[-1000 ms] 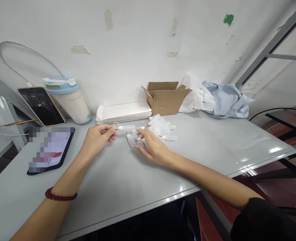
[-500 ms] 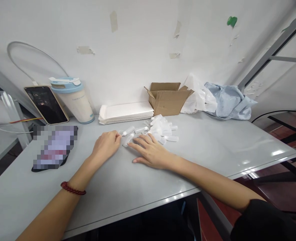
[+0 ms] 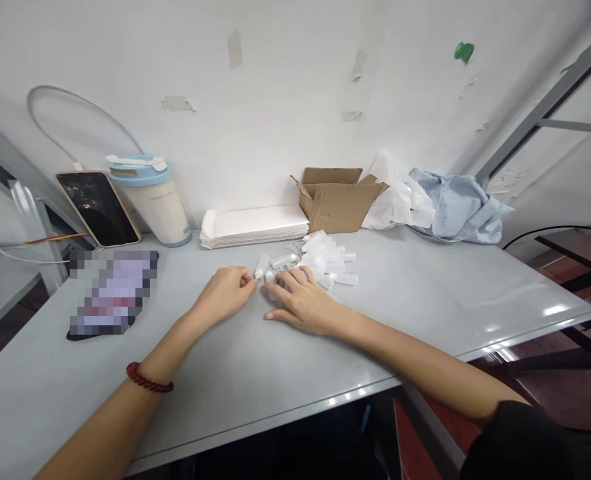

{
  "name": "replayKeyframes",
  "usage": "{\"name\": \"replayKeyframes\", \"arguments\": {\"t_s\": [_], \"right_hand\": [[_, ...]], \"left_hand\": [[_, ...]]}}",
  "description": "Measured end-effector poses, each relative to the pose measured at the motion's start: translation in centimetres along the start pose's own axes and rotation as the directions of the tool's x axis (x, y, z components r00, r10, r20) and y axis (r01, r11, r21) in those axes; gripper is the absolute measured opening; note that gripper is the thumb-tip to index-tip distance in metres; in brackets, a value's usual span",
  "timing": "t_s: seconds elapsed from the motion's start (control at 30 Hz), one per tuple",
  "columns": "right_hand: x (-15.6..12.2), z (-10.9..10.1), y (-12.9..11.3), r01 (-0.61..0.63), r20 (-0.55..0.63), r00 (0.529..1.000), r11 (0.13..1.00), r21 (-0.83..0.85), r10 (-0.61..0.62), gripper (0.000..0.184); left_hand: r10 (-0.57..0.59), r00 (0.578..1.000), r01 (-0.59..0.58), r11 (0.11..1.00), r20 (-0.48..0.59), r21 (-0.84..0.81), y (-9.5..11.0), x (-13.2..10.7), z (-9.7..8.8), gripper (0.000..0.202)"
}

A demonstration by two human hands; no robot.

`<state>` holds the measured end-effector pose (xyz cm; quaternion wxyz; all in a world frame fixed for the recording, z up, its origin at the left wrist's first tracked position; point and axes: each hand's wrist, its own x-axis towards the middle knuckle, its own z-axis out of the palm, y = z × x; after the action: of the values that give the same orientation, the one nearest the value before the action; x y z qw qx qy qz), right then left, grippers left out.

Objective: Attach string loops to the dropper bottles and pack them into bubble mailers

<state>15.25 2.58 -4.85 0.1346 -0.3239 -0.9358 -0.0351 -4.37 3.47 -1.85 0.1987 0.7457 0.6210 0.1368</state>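
Observation:
A loose pile of small translucent white plastic bottles [image 3: 320, 250], some with thin cords or loops, lies on the grey table. My right hand [image 3: 303, 303] rests palm down at the pile's near edge. Its fingers are spread, with the tips over a few pieces and the thumb on the tabletop. Left of it, my left hand [image 3: 230, 290] is closed, thumb and fingertips together beside a single small bottle [image 3: 262, 264]. Whether anything sits in that pinch is too small to tell. A dark red beaded bracelet [image 3: 148, 380] circles my left wrist.
Behind the pile are a stack of white flat packets [image 3: 255, 223], an open cardboard box [image 3: 338, 205], a white plastic bag [image 3: 398, 193] and a light blue cloth [image 3: 463, 203]. At left stand a tumbler [image 3: 155, 207], a cabled phone [image 3: 99, 208] and a blurred flat item [image 3: 118, 290].
My left hand has shifted right, closer to my right hand. The small bottle by its fingertips has turned more upright. My right hand stays nearly in place; the view has moved slightly.

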Motion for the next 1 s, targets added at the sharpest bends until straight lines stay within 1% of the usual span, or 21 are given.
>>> {"name": "replayKeyframes", "arguments": {"t_s": [0.1, 0.2, 0.27, 0.33, 0.4, 0.43, 0.5, 0.57, 0.6, 0.67, 0.77, 0.9, 1.0], "right_hand": [[-0.1, 0.0, 0.0, 0.018, -0.005, 1.000, 1.000, 0.006, -0.018, 0.045], [-0.2, 0.0, -0.1, 0.020, -0.012, 1.000, 1.000, 0.019, -0.020, 0.032], [-0.2, -0.1, -0.1, 0.015, -0.016, 1.000, 0.999, 0.046, -0.014, 0.027], [-0.1, -0.2, 0.0, 0.007, -0.042, 0.999, 0.995, 0.098, -0.003, 0.024], [-0.1, -0.4, 0.1, 0.000, -0.093, 0.996, 0.987, 0.160, 0.015, 0.023], [-0.1, -0.4, 0.2, -0.004, -0.123, 0.992, 0.982, 0.189, 0.028, 0.023], [-0.1, -0.6, 0.4, -0.018, -0.174, 0.983, 0.972, 0.236, 0.060, 0.021], [0.0, -0.8, 0.6, -0.038, -0.213, 0.972, 0.960, 0.278, 0.100, 0.018], [0.0, -0.9, 0.7, -0.045, -0.232, 0.966, 0.953, 0.299, 0.118, 0.017], [0.0, -1.1, 0.9, -0.051, -0.272, 0.951, 0.941, 0.335, 0.148, 0.015], [-0.1, -1.3, 0.9, -0.052, -0.312, 0.934, 0.928, 0.370, 0.177, 0.012], [-0.1, -1.1, 1.1, -0.059, -0.343, 0.915, 0.911, 0.408, 0.213, 0.015], [-0.1, -1.1, 1.2, -0.089, -0.342, 0.902, 0.889, 0.448, 0.263, 0.016]], "left_hand": [[-0.096, 0.993, 0.106, 0.983, -0.073, 0.153, -0.8, 0.2, -0.6, 0.025], [-0.181, 0.972, 0.221, 0.920, -0.148, 0.325, -1.3, 0.2, -0.8, 0.031], [-0.189, 0.963, 0.251, 0.892, -0.194, 0.377, -1.3, 0.0, -0.9, 0.034], [-0.173, 0.956, 0.255, 0.890, -0.238, 0.378, -1.1, -0.2, -0.9, 0.037], [-0.146, 0.952, 0.230, 0.921, -0.269, 0.315, -0.8, -0.3, -1.0, 0.038], [-0.124, 0.954, 0.194, 0.949, -0.273, 0.248, -0.5, -0.4, -1.0, 0.037], [-0.073, 0.963, 0.086, 0.996, -0.258, 0.040, 0.0, -0.4, -1.1, 0.033], [-0.046, 0.975, 0.000, 0.979, -0.216, -0.206, 0.5, -0.5, -1.2, 0.032], [-0.050, 0.981, -0.011, 0.951, -0.189, -0.309, 0.8, -0.5, -1.2, 0.033], [-0.072, 0.989, 0.007, 0.894, -0.129, -0.449, 1.1, -0.6, -1.1, 0.036], [-0.082, 0.994, 0.032, 0.840, -0.067, -0.542, 1.4, -0.7, -1.0, 0.038], [-0.076, 0.997, 0.045, 0.811, -0.029, -0.583, 1.4, -0.7, -0.9, 0.035], [-0.085, 0.996, 0.064, 0.794, -0.007, -0.604, 1.3, -0.5, -0.8, 0.033]]}}
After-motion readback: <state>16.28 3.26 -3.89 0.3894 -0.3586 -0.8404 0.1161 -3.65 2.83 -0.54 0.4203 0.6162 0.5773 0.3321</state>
